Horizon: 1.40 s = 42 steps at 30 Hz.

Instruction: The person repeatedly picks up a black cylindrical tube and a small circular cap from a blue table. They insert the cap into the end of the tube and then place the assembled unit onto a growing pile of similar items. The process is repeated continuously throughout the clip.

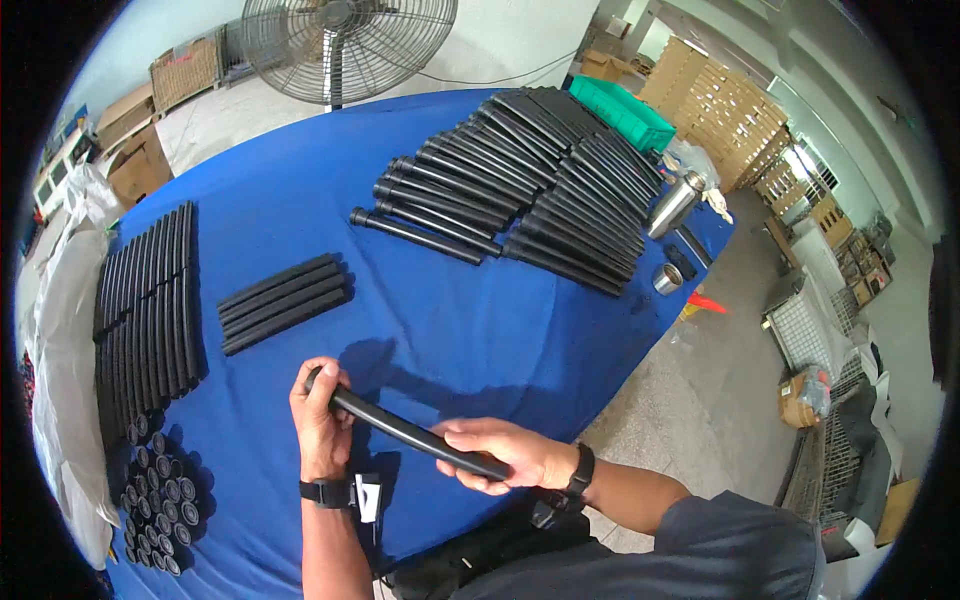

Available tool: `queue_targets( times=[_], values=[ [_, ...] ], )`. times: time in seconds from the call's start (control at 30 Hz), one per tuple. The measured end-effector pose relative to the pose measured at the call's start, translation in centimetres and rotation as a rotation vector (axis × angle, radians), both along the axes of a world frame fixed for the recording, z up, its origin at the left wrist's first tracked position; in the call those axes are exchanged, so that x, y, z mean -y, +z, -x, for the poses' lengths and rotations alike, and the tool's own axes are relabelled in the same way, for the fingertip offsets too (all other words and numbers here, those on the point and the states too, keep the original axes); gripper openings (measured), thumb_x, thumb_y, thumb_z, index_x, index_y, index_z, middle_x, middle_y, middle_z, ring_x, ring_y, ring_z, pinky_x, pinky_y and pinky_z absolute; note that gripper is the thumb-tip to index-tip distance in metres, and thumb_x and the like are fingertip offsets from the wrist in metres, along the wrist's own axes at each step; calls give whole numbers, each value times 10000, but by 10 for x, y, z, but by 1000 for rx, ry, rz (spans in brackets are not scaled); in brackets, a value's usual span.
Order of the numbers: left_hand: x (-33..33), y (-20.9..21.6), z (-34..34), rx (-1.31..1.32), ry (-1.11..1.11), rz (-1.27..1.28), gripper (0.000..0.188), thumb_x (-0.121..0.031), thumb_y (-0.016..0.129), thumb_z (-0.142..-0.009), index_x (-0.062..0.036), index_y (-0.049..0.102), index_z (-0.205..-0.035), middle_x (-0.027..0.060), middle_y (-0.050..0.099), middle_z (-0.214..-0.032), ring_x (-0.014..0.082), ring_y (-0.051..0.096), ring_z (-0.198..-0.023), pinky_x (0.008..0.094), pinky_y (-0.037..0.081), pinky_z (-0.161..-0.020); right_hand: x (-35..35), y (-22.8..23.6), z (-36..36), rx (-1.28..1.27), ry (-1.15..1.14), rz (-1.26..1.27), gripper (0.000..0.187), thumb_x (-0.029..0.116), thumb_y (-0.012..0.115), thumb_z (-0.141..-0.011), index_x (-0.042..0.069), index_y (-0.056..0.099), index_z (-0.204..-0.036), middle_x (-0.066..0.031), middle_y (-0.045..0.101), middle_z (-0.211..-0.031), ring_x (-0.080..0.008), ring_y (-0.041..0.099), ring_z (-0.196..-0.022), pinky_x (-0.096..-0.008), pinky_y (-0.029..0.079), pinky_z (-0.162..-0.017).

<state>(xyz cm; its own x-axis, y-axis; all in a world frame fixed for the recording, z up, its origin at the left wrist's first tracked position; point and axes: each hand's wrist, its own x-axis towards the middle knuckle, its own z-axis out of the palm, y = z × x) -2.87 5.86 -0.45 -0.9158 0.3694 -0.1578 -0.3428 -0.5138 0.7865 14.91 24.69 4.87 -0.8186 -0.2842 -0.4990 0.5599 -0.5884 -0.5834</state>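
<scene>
A black tube (400, 428) is held in the air, slanting down from left to right above the near part of the table. My left hand (322, 420) is closed around its upper left end, with the thumb on top. Near the lower right end, my right hand (515, 455) grips the same tube, its fingers underneath; this hand is slightly blurred. Beyond my left hand lies a small row of black tubes (282, 302), side by side on the blue cloth (430, 320). Numerous small round black caps (158, 500) are clustered at the lower left.
Long black tubes (150, 310) line the left side. A large stack of black capped tubes (470, 170) fills the far side. A green crate (622, 112), steel flask (676, 205) and metal cup (667, 279) stand at the right edge. A fan (348, 45) stands behind the table.
</scene>
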Motion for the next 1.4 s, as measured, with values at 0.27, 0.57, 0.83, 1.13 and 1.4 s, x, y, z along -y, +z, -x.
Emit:
queue_targets(
  times=[0.27, 0.57, 0.83, 1.13, 1.4],
  values=[
    [-7, -1, -2, -11, -13, 137, 201, -237, 704, -983, -77, 645, -1090, 3, 622, -753, 48, 466, -491, 195, 345, -408, 5, -32, -8, -522, 39, -808, 362, 321, 550, -1083, 46, 568, -1317, -77, 681, -878, -76, 556, -543, -209, 401, -412],
    [-4, 0, -2, -12, 49, 94, 236, -256, 689, -996, -76, 624, -1134, 11, 604, -760, 47, 440, -484, 192, 341, -406, 5, -7, -5, -308, 128, -763, 324, 331, 563, -1078, 27, 636, -1160, -95, 702, -850, -100, 586, -515, -223, 443, -427],
    [-7, -3, -4, -63, 4, 15, 231, -193, 717, -970, -66, 634, -1144, 14, 619, -791, 44, 473, -528, 193, 340, -427, -6, -10, -7, -42, 158, -129, 431, 429, 552, -1071, 30, 644, -1204, -71, 694, -808, -68, 549, -481, -210, 408, -395],
    [-1, -2, -7, -102, -68, 83, 305, -128, 809, -886, -65, 668, -1149, -34, 574, -816, 26, 476, -580, 188, 355, -463, -14, 1, -3, -26, 151, -34, 367, 314, 557, -1074, -9, 586, -1244, -117, 690, -932, -117, 616, -538, -232, 471, -419],
    [-6, 5, -7, -47, -65, 167, 356, -119, 800, -897, -57, 637, -1208, -19, 586, -805, 42, 501, -594, 206, 387, -485, -2, -15, 5, -815, 97, -1341, 365, 326, 558, -1081, 25, 605, -1281, -92, 699, -882, -103, 650, -598, -234, 502, -494]
  ],
)
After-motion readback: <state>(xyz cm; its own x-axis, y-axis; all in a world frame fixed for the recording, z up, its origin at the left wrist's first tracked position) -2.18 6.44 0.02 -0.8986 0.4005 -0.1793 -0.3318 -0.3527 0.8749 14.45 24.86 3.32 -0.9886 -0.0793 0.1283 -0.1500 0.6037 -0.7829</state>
